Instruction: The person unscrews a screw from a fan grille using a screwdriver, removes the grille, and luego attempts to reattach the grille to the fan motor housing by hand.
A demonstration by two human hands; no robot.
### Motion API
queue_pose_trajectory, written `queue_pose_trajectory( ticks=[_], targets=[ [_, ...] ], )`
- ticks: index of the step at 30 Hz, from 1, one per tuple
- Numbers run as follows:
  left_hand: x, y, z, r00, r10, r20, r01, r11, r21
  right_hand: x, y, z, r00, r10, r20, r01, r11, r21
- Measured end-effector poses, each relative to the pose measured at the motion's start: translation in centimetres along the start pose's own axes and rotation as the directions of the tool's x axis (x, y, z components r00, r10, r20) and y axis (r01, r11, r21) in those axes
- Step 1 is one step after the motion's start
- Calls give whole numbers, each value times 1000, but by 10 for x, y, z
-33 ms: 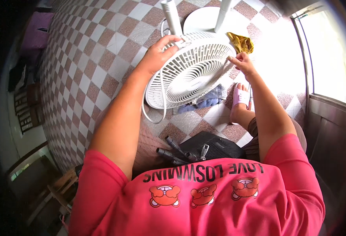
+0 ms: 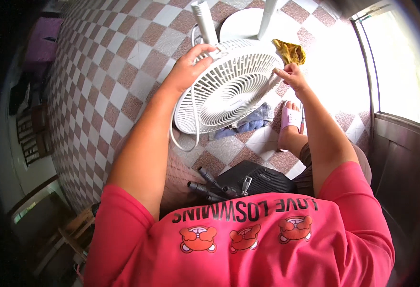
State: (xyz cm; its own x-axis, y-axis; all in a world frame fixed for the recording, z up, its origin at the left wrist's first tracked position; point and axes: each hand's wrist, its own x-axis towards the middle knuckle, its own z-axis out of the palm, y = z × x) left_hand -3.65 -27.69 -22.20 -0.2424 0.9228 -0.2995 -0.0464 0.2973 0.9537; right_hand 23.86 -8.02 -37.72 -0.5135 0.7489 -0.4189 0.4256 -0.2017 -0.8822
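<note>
Head view: both your arms reach forward, the left hand (image 2: 191,69) curled over the upper left rim of the white fan grille (image 2: 229,93), fingers gripping it, while the right hand (image 2: 291,76) pinches the right rim between thumb and fingers. You have that grille tilted in front of you, above the checkered floor (image 2: 143,52). Compared with the earlier frame, your grip is unchanged — the scene merely sits slightly further left. Count one grille, one white cord (image 2: 198,129), one round white base (image 2: 238,24), two pale tubes (image 2: 203,21), two cloths — one yellow (image 2: 290,51), one blue-grey (image 2: 255,119) — and one visible pink sandal (image 2: 290,118).
</note>
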Motion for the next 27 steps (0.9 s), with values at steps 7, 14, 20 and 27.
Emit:
queue_pose_trajectory(
  ticks=[7, 14, 20, 27],
  targets=[
    [3, -7, -11, 998, 49, -34, -46, 995, 84, 3, 4, 6, 998, 46, 44, -50, 994, 98],
    [-1, -1, -18, 999, -26, -39, 28, 999, 43, 9, 2, 8, 996, 34, 85, -41, 996, 78],
    [4, -9, -23, 999, -49, -16, 50, 998, 38, 7, 11, 28, 999, -37, 18, 35, 996, 76],
    [0, -5, -23, 997, -63, -49, 64, 998, 16, 2, 9, 37, 996, 86, -30, -87, 996, -34]
  ],
)
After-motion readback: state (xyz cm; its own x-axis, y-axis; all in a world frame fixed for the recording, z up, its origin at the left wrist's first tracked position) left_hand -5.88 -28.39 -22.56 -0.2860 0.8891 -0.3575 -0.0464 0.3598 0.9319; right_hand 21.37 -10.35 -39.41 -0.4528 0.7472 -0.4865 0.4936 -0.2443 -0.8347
